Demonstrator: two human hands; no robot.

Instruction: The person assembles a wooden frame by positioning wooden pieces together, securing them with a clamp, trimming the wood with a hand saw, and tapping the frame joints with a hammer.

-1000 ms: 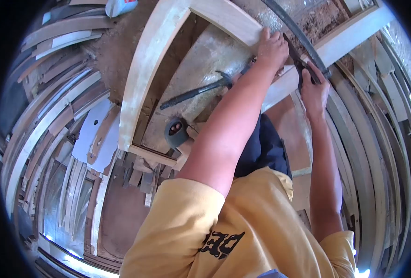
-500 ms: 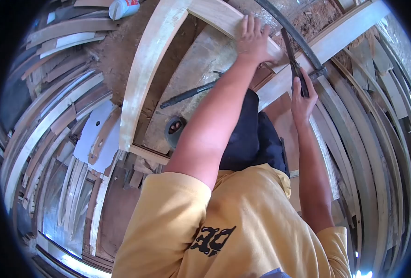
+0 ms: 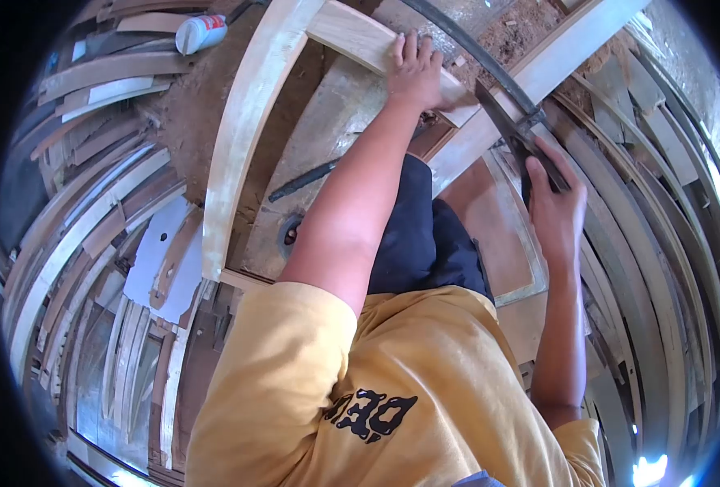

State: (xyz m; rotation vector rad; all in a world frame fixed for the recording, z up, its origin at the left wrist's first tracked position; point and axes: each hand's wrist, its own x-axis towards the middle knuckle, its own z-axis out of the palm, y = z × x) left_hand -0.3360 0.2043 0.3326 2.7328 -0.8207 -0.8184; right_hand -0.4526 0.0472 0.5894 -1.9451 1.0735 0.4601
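Note:
My left hand [image 3: 415,77] is laid across a pale wooden rail [image 3: 352,36] of a curved frame, its fingers hooked over the far edge. My right hand [image 3: 556,207] is closed round the dark handle of a long tool [image 3: 502,120], whose narrow blade points up and left toward the rail's end. Beside that blade, a dark metal bar [image 3: 465,47] crosses over a long pale beam [image 3: 571,53]. The rail's end meets this beam close to my left hand. The frame's curved leg [image 3: 250,122] runs down on the left.
Another dark bar [image 3: 301,180] lies on a grey board [image 3: 327,122] behind my left forearm. A white bottle with a red label [image 3: 201,34] lies at the upper left. Curved wood strips are stacked at left [image 3: 75,219] and right [image 3: 636,235]. Wood shavings [image 3: 526,32] lie behind the beam.
My left hand has moved left along the rail, away from the tool. My right hand has drawn back toward my body with the tool, after tilting it more upright. The view has shifted slightly.

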